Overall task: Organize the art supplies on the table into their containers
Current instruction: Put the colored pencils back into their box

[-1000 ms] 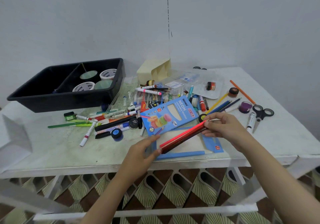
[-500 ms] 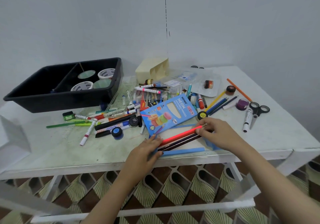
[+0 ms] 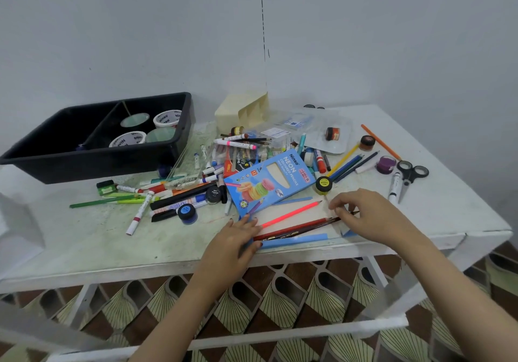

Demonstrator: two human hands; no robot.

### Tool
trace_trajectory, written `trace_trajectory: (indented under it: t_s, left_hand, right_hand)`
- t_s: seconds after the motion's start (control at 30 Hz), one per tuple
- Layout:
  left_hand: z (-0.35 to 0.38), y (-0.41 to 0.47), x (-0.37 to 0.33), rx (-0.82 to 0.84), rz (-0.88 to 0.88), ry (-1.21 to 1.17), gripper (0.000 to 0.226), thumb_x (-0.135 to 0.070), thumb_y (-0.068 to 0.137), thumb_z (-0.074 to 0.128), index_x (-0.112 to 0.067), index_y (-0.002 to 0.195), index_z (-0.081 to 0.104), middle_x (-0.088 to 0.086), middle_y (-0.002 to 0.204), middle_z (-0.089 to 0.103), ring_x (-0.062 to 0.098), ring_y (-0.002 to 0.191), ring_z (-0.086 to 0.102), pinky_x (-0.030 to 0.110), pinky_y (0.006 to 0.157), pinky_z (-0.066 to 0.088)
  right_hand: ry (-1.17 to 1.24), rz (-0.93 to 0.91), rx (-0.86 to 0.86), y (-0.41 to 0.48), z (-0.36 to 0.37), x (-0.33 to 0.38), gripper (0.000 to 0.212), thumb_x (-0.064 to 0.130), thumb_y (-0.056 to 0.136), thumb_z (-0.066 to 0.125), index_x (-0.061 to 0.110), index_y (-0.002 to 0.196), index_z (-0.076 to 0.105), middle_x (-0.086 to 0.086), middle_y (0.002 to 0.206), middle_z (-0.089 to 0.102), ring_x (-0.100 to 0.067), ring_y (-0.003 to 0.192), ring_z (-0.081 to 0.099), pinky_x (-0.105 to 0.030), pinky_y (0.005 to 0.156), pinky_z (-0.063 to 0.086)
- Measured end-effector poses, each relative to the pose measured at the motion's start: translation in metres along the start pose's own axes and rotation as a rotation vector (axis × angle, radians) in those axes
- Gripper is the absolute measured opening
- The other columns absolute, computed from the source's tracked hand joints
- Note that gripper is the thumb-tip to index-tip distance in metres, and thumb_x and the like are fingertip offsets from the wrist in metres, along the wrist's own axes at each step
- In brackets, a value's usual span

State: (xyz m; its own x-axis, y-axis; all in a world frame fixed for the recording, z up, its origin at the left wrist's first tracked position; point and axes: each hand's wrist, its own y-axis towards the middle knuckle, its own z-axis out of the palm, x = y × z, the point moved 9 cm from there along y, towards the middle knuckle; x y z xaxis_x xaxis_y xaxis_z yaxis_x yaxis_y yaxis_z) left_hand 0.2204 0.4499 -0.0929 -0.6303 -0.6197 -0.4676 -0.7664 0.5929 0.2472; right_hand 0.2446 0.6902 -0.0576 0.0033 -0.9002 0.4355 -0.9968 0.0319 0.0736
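Left hand (image 3: 235, 240) lies flat, nothing grasped, fingers covering the blunt ends of the pencils (image 3: 297, 227). Right hand (image 3: 361, 216) hides the dark pencils' tips and pinches them, though the contact is hard to see. The pencils lie on the opened tray (image 3: 297, 240) just in front of the blue pencil box (image 3: 269, 183), long axes running left-right, points right and slightly away.

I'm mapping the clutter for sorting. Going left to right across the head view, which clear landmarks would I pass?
black tray → blue paint pot → Ninso pencil box → yellow-lidded pot → purple pot → scissors
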Motion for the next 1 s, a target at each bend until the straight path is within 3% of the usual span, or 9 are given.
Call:
trace_trajectory:
  t_s: [0.07,0.17,0.27,0.4,0.6,0.7,0.8,1.0]
  left_hand:
    - [-0.002,0.000,-0.002,-0.017,0.022,0.020,0.053,-0.050,0.089,0.039,-0.021,0.132,0.053,-0.004,0.139,0.049,-0.001,0.131,0.026,0.023,0.111,0.012]
    - [-0.005,0.000,-0.003,-0.056,0.050,0.084,0.055,-0.049,0.086,0.037,-0.020,0.126,0.059,-0.002,0.130,0.058,0.009,0.130,0.038,0.031,0.108,0.023]
    - [-0.005,0.004,-0.007,-0.053,0.045,0.124,0.046,-0.040,0.086,0.046,-0.022,0.127,0.058,-0.006,0.129,0.059,0.015,0.128,0.043,0.029,0.104,0.025]
    - [-0.002,0.014,-0.015,-0.011,0.062,0.146,0.050,-0.044,0.089,0.040,-0.025,0.133,0.052,-0.007,0.133,0.055,0.011,0.131,0.038,0.025,0.104,0.022]
    - [0.003,0.022,-0.027,0.006,0.117,0.118,0.045,-0.024,0.090,0.041,-0.016,0.131,0.054,0.002,0.134,0.055,0.018,0.133,0.040,0.026,0.110,0.013]
    - [0.001,0.021,-0.026,-0.001,0.119,0.103,0.039,-0.019,0.088,0.047,-0.016,0.123,0.062,0.007,0.124,0.063,0.020,0.124,0.050,0.028,0.107,0.021]
    - [0.000,0.020,-0.023,-0.013,0.115,0.091,0.035,-0.018,0.086,0.050,-0.017,0.117,0.066,0.006,0.115,0.067,0.020,0.117,0.054,0.028,0.099,0.031]
    - [-0.003,0.020,-0.026,-0.046,0.141,0.092,0.031,-0.017,0.084,0.053,-0.017,0.110,0.070,0.002,0.104,0.070,0.018,0.107,0.059,0.029,0.093,0.038]
  right_hand:
    - [0.066,0.018,0.008,-0.004,0.000,-0.005,0.019,0.016,0.090,0.056,0.026,0.102,0.067,0.013,0.097,0.063,-0.008,0.088,0.054,-0.024,0.076,0.042]
    - [0.092,0.018,0.004,-0.008,0.002,-0.009,0.015,0.014,0.087,0.061,0.026,0.092,0.068,0.009,0.096,0.064,-0.009,0.089,0.056,-0.025,0.077,0.042]
    - [0.110,-0.011,-0.022,-0.010,0.006,-0.007,0.013,0.015,0.083,0.067,0.028,0.082,0.069,0.008,0.096,0.062,-0.008,0.090,0.054,-0.030,0.082,0.046]
    - [0.039,-0.045,-0.109,-0.010,0.008,0.002,0.007,0.029,0.084,0.068,0.029,0.087,0.074,0.012,0.096,0.056,-0.010,0.095,0.047,-0.025,0.077,0.036]
    - [0.095,-0.046,-0.148,-0.013,0.010,0.003,0.039,0.046,0.093,0.044,0.023,0.105,0.073,0.009,0.111,0.061,-0.006,0.100,0.043,-0.020,0.080,0.030]
    - [0.120,-0.055,-0.139,-0.016,0.011,-0.001,0.060,0.060,0.094,0.024,0.024,0.115,0.067,0.010,0.114,0.061,-0.006,0.102,0.045,-0.016,0.080,0.030]
    - [0.139,-0.049,-0.129,-0.018,0.014,-0.006,0.067,0.058,0.090,0.015,0.023,0.123,0.062,0.008,0.118,0.061,-0.005,0.104,0.045,-0.019,0.085,0.031]
    - [0.153,-0.055,-0.112,-0.025,0.021,-0.008,0.072,0.062,0.087,0.009,0.029,0.121,0.063,0.010,0.129,0.054,-0.002,0.110,0.040,-0.019,0.090,0.028]
